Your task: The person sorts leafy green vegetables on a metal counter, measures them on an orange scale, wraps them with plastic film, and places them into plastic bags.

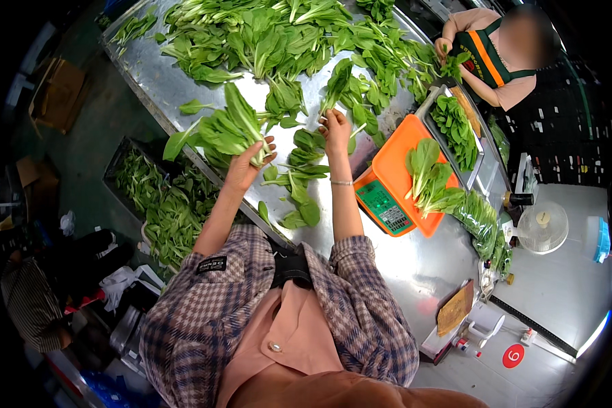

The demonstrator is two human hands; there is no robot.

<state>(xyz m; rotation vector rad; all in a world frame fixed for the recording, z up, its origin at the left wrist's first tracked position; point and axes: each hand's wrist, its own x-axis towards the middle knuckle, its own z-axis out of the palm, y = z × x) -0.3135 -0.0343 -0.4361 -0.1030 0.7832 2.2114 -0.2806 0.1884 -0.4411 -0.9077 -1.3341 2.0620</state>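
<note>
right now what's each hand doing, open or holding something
Left hand: closed around a bunch of leafy greens.
Right hand: fingers pinched on a single green stalk above the steel table.

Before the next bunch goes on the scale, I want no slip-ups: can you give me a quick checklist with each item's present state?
1. Left hand grips a leafy bunch: ok.
2. Right hand holds a stalk: ok, it pinches a green stem.
3. Orange scale platform free: not ok, greens lie on it.
4. Scale display readable: cannot tell.
5. Metal tray has room: cannot tell.
</note>
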